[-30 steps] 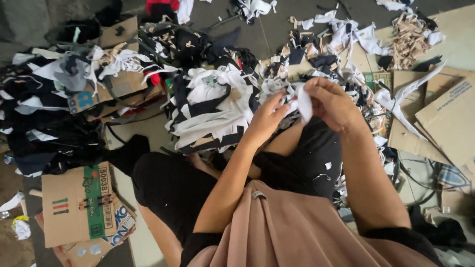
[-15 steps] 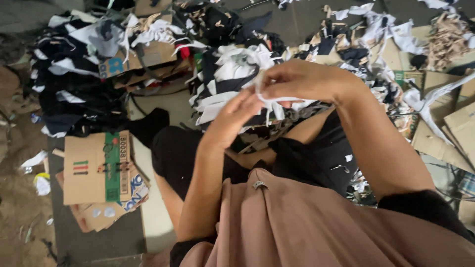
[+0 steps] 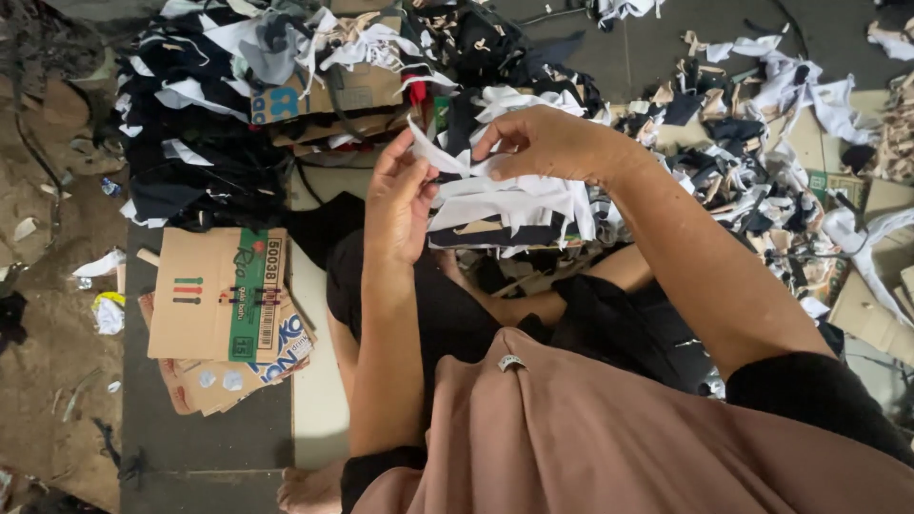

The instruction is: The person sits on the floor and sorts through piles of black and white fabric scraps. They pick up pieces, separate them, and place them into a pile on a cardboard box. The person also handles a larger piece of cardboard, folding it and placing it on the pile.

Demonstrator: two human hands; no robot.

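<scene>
I sit on the floor with my legs folded. My left hand [image 3: 400, 195] and my right hand [image 3: 545, 143] both pinch a thin white fabric strip [image 3: 440, 160] stretched between them at chest height. Right below the hands lies a heap of white and black fabric scraps [image 3: 514, 205] in front of my knees. My pink top [image 3: 609, 438] and dark shorts fill the lower part of the view.
A big pile of dark and white cloth scraps [image 3: 200, 143] lies to the left over a cardboard box [image 3: 333, 90]. Flattened cardboard [image 3: 214, 295] lies on the floor at my left. More scraps [image 3: 762, 171] and cardboard sheets spread to the right.
The view has tilted and shifted left. My hands stay on the white strip; the left hand has moved apart from the right, pulling the strip out between them.
</scene>
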